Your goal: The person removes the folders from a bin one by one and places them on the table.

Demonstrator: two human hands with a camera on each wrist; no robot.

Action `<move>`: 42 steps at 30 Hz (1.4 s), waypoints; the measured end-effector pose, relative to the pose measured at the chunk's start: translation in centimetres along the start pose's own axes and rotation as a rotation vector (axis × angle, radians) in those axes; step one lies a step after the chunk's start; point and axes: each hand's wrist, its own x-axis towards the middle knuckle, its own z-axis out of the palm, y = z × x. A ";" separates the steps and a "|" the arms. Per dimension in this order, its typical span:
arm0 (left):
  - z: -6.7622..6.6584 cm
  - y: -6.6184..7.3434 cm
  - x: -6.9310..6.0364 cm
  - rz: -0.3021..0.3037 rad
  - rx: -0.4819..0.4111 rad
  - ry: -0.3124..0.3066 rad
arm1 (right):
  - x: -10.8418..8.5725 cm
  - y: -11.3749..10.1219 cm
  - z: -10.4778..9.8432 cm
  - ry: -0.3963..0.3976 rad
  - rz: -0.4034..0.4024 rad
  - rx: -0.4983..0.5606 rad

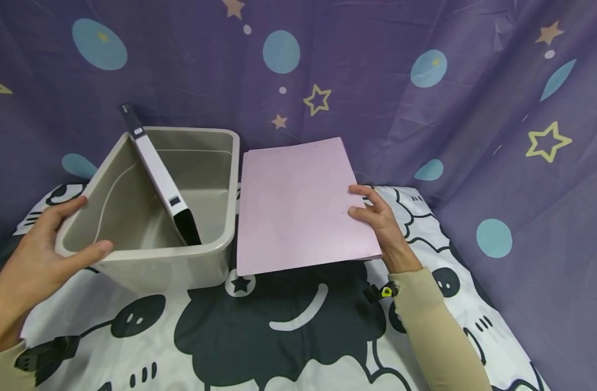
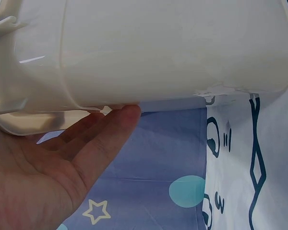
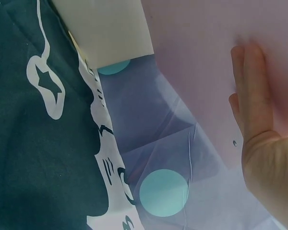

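A beige plastic bin (image 1: 166,271) stands at left on the patterned cloth. My left hand (image 1: 49,255) holds its near left corner, thumb on the front rim and fingers along the side; in the left wrist view the fingers (image 2: 108,139) touch the bin's wall (image 2: 149,52). A thin, flat thing (image 1: 158,174) with a white edge and black ends leans slantwise inside the bin. Beside the bin, my right hand (image 1: 381,222) grips the right edge of a pink folder (image 1: 298,206). The right wrist view shows straight fingers (image 3: 257,91) against the folder's face (image 3: 197,52).
Under everything lies a black-and-white cartoon cloth (image 1: 298,347). A purple curtain (image 1: 366,119) with stars and blue spots hangs close behind the bin and folder and along the right side.
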 end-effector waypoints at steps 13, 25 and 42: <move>-0.2 -0.4 0.0 0.019 -0.003 -0.004 | 0.0 0.5 0.0 0.013 0.004 -0.011; -0.1 -0.3 0.0 0.013 -0.005 -0.007 | 0.0 0.8 0.3 0.017 0.045 0.033; -0.4 -0.7 0.1 0.042 -0.013 0.006 | 0.0 1.2 0.6 -0.003 0.068 0.044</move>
